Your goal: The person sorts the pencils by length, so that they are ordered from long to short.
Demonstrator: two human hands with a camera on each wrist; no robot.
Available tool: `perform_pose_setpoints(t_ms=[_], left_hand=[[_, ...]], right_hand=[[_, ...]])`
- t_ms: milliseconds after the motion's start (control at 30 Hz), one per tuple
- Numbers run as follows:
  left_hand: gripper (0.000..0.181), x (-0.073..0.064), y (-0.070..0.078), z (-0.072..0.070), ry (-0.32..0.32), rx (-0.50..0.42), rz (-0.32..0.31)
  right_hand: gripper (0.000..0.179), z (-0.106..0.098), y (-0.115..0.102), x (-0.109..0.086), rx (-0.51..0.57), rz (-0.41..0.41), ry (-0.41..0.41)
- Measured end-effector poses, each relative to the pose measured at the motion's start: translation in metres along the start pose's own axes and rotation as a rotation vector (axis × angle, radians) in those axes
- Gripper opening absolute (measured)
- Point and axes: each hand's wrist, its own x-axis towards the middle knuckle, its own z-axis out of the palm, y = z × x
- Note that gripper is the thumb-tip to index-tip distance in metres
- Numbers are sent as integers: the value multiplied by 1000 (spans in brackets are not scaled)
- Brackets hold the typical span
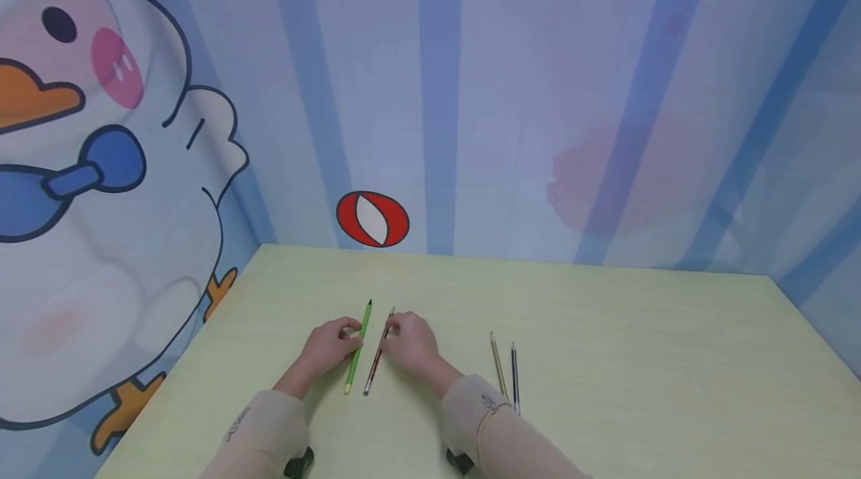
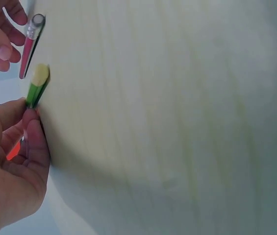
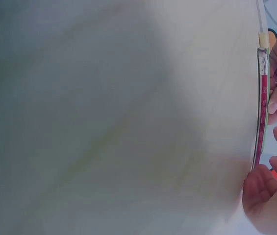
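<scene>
In the head view a green pencil (image 1: 357,352) with a dark tip and pale yellow end lies at the left middle of the table. My left hand (image 1: 329,348) pinches it between thumb and fingers; the left wrist view shows this grip on the green pencil (image 2: 33,94) close up. Just to its right, roughly parallel, lies a dark red pencil (image 1: 374,363) with a silver ferrule. My right hand (image 1: 412,344) is over its far part. In the right wrist view, thumb and forefinger stand apart, with fingertips (image 3: 260,181) down by the red pencil (image 3: 263,103).
Right of my right forearm lie a tan pencil (image 1: 498,363) and a dark blue pencil (image 1: 515,374), their near ends partly behind the sleeve. A printed cloth backdrop (image 1: 511,90) rises behind the far edge of the pale yellow table (image 1: 659,359).
</scene>
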Motion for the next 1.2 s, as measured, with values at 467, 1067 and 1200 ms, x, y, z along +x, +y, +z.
perform_pose_setpoints(t_ms=[467,1067,1200], left_hand=[[31,-1,0,-2,-8,-3,17],[30,-3,0,-2,2,-13,43],[30,-1,-2,-1,3,-7,39]], right_hand=[[52,2,-1,1,-248,-18,-165],[53,-4,2,1,-354,-117,-273],[57,-5,3,1,-395,-134,-314]])
